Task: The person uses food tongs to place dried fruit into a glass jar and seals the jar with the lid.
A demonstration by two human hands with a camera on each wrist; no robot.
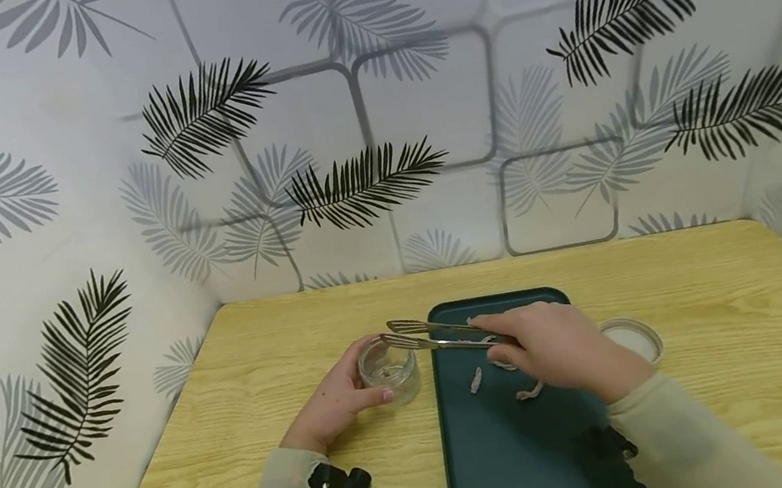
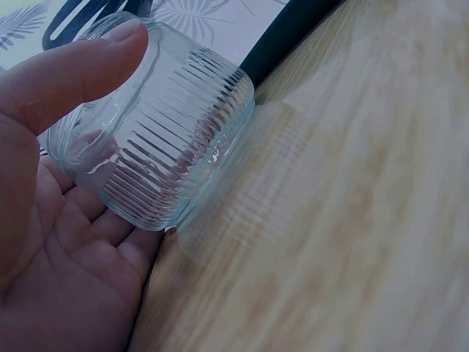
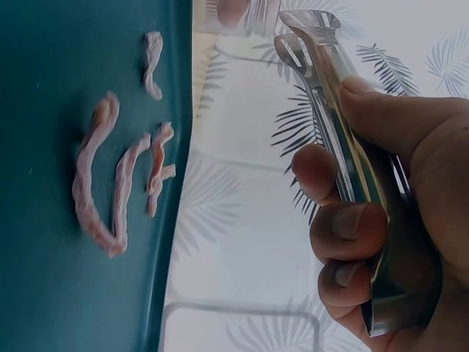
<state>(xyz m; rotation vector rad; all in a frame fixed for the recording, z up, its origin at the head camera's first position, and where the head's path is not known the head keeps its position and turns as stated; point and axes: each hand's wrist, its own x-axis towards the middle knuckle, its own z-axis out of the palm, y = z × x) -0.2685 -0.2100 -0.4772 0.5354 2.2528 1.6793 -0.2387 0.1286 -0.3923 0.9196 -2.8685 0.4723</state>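
My left hand (image 1: 334, 400) holds a small ribbed glass jar (image 2: 168, 125) from the side, thumb near its rim. Something pinkish-brown shows through the glass near the bottom, too blurred to name. In my right hand (image 1: 553, 342) are metal tongs (image 3: 344, 139), gripped along the handles. Their slotted tips stand apart above the jar's mouth in the head view, with nothing seen between them. Below the right hand, several pale pink, twisted dried strips (image 3: 86, 183) lie on a dark green tray (image 1: 507, 463); one small strip (image 1: 475, 381) lies near its left side.
A round, pale lid-like piece (image 1: 636, 338) lies right of the tray, partly behind the right wrist. The wooden table (image 1: 297, 325) meets a leaf-patterned wall (image 1: 433, 119) at the back. The tray's raised rim stands just right of the jar.
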